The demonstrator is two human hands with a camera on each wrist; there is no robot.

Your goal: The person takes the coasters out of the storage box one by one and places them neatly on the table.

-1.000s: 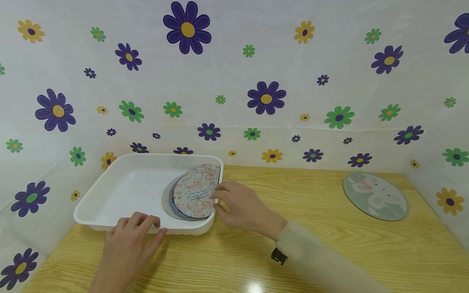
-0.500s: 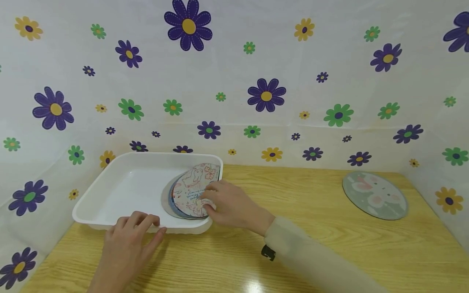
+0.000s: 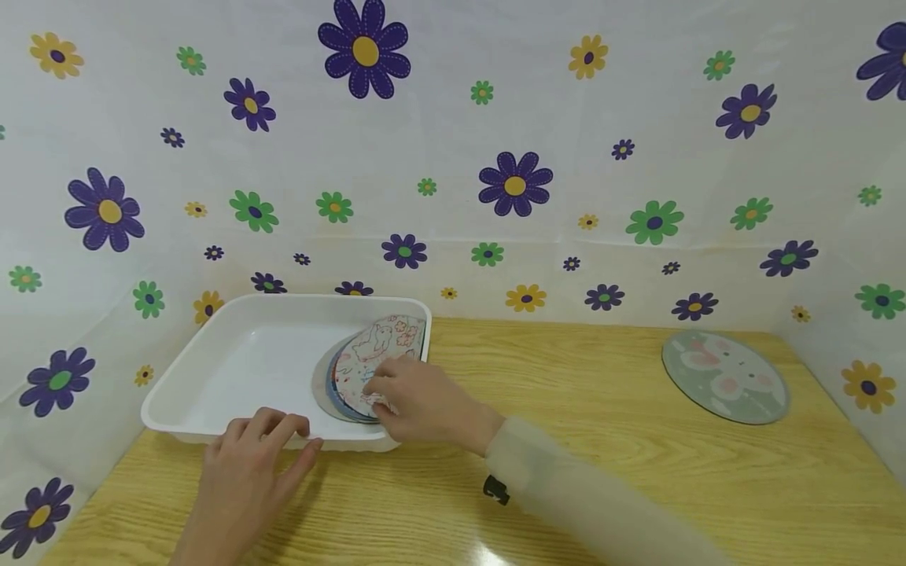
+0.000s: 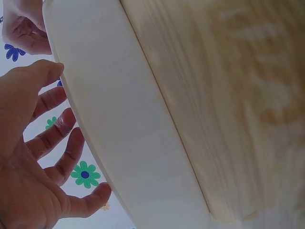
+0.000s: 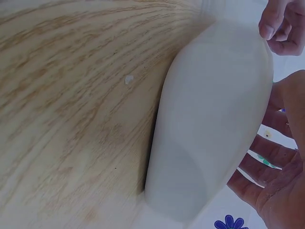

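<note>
A white tray (image 3: 262, 365) stands on the left of the wooden table. Against its right end leans a stack of thin round mats (image 3: 368, 354); the top one is pale with red rabbit and flower drawings, with bluish and grey edges showing beneath. My right hand (image 3: 428, 409) reaches over the tray's right front corner, fingers loosely bent over the lower part of the top mat. Whether the fingertips touch it is hidden. My left hand (image 3: 248, 472) rests at the tray's front rim, its relaxed fingertips against the edge, as the left wrist view also shows.
A separate grey-green round mat (image 3: 729, 377) with a pink-eared rabbit lies at the right of the wooden table (image 3: 566, 377). A white cloth (image 3: 453, 141) printed with purple, green and yellow flowers rises behind and at both sides.
My right hand has moved left, from the tray's right rim to over the lower part of the mat stack. The left hand, tray and mats have stayed in place.
</note>
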